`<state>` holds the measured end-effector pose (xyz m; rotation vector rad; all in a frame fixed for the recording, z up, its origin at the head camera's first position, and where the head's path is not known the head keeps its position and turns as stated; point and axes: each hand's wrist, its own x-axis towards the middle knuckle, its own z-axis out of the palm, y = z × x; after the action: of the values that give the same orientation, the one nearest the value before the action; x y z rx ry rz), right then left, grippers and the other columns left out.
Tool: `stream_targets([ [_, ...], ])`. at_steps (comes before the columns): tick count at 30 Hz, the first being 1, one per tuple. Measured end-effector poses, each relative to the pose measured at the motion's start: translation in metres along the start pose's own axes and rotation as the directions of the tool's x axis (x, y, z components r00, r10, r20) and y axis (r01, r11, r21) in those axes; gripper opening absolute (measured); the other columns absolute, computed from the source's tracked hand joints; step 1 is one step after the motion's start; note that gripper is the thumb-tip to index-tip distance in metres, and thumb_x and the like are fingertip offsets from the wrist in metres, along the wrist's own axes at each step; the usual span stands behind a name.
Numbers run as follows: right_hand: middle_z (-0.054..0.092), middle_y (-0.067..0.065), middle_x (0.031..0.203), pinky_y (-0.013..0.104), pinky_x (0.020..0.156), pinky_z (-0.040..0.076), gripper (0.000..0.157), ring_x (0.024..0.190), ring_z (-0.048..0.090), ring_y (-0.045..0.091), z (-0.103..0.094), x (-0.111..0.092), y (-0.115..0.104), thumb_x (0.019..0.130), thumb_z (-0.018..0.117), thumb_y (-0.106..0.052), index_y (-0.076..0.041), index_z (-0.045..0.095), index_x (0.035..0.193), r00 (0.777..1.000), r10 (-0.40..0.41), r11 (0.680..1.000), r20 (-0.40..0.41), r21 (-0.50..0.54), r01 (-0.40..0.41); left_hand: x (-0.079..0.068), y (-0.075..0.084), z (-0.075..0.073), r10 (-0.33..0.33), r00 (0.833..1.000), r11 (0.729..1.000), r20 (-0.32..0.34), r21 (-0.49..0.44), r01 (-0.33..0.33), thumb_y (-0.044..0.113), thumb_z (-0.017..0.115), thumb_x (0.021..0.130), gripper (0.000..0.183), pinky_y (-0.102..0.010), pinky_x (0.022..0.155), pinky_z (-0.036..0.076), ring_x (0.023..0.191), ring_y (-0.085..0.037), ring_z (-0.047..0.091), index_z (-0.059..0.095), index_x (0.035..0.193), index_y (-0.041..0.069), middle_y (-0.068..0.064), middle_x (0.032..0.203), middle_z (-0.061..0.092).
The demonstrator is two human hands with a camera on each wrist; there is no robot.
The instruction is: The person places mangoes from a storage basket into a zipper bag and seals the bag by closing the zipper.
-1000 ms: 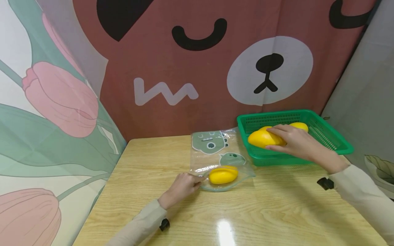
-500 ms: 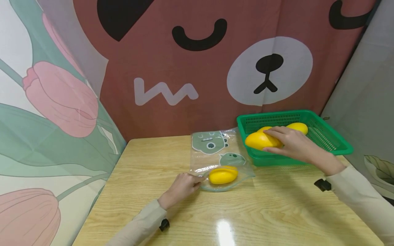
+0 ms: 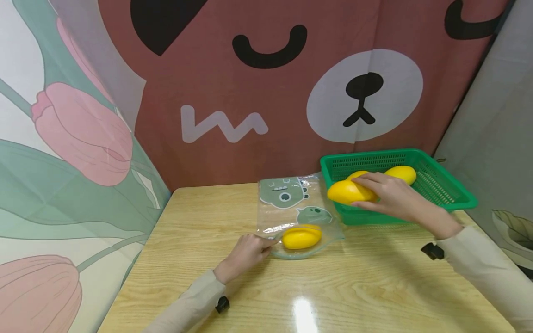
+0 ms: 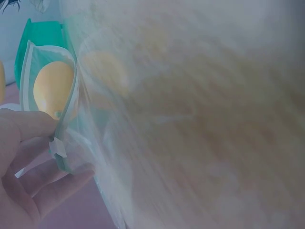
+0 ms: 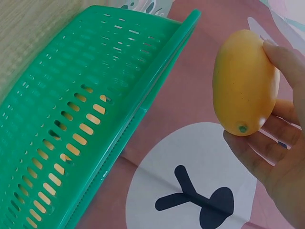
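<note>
My left hand pinches the open edge of a clear plastic zip bag printed with green cartoon figures, lying on the table. Inside the bag's mouth lies a yellow mango. In the left wrist view, a white slider shows on the bag's edge by the fingers. My right hand grips another mango over the near left rim of a green basket. In the right wrist view, thumb and fingers hold that mango from its sides, with its green stem spot showing.
Two more mangoes are in the basket: one lies toward the back, the other is partly hidden behind the held one. A wooden table carries everything. Behind it hangs a brown bear-print cloth.
My right hand has moved left and slightly toward me, carrying the mango from inside the basket to above its near left rim. The left hand and bag stay put.
</note>
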<state>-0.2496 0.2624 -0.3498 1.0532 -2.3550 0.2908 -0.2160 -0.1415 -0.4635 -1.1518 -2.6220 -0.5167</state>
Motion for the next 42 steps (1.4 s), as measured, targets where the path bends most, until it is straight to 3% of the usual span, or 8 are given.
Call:
stream_targets([
  [15, 0.067, 0.014, 0.113, 0.046, 0.071, 0.055, 0.059, 0.094, 0.065, 0.032, 0.001, 0.002, -0.007, 0.075, 0.085, -0.036, 0.001, 0.068, 0.118, 0.999, -0.033, 0.999, -0.013, 0.034, 0.034, -0.001, -0.003, 0.003, 0.017, 1.000, 1.000, -0.010, -0.007, -0.017, -0.002, 0.077, 0.080, 0.027, -0.014, 0.045, 0.034, 0.054, -0.002, 0.042, 0.078, 0.104, 0.008, -0.004, 0.083, 0.074],
  [22, 0.067, 0.014, 0.112, 0.046, 0.072, 0.056, 0.066, 0.096, 0.065, 0.032, 0.002, 0.003, -0.010, 0.088, 0.066, -0.057, 0.001, 0.068, 0.118, 0.998, -0.054, 0.998, -0.023, 0.041, 0.055, -0.001, -0.003, 0.002, 0.012, 1.000, 1.000, -0.003, -0.006, -0.012, -0.001, 0.077, 0.081, 0.026, -0.013, 0.045, 0.033, 0.054, -0.001, 0.041, 0.078, 0.105, 0.008, -0.003, 0.085, 0.075],
  [29, 0.067, 0.013, 0.113, 0.046, 0.075, 0.056, 0.061, 0.097, 0.064, 0.031, 0.003, 0.003, -0.013, 0.084, 0.074, -0.051, -0.001, 0.068, 0.118, 0.999, -0.033, 0.998, -0.001, 0.048, 0.033, -0.001, -0.003, 0.002, 0.007, 1.000, 1.000, 0.001, -0.010, -0.007, 0.000, 0.076, 0.081, 0.026, -0.014, 0.045, 0.034, 0.054, -0.002, 0.042, 0.078, 0.106, 0.009, -0.003, 0.085, 0.075],
  [36, 0.067, 0.014, 0.111, 0.046, 0.074, 0.056, 0.070, 0.095, 0.064, 0.031, 0.006, 0.004, -0.017, 0.090, 0.056, -0.063, 0.000, 0.068, 0.117, 0.998, -0.057, 0.997, -0.020, 0.058, 0.058, 0.000, -0.001, 0.000, -0.004, 1.000, 1.000, 0.016, -0.017, 0.005, 0.000, 0.075, 0.083, 0.026, -0.014, 0.044, 0.032, 0.053, -0.001, 0.040, 0.078, 0.107, 0.008, -0.003, 0.087, 0.075],
  [42, 0.067, 0.013, 0.110, 0.045, 0.074, 0.056, 0.072, 0.094, 0.064, 0.030, 0.010, 0.004, -0.019, 0.092, 0.051, -0.065, 0.001, 0.068, 0.116, 0.995, -0.089, 0.993, -0.042, 0.068, 0.092, 0.001, -0.002, 0.001, 0.012, 1.000, 1.000, 0.007, -0.013, -0.012, 0.000, 0.076, 0.082, 0.026, -0.013, 0.044, 0.031, 0.053, -0.001, 0.039, 0.078, 0.107, 0.008, -0.003, 0.085, 0.075],
])
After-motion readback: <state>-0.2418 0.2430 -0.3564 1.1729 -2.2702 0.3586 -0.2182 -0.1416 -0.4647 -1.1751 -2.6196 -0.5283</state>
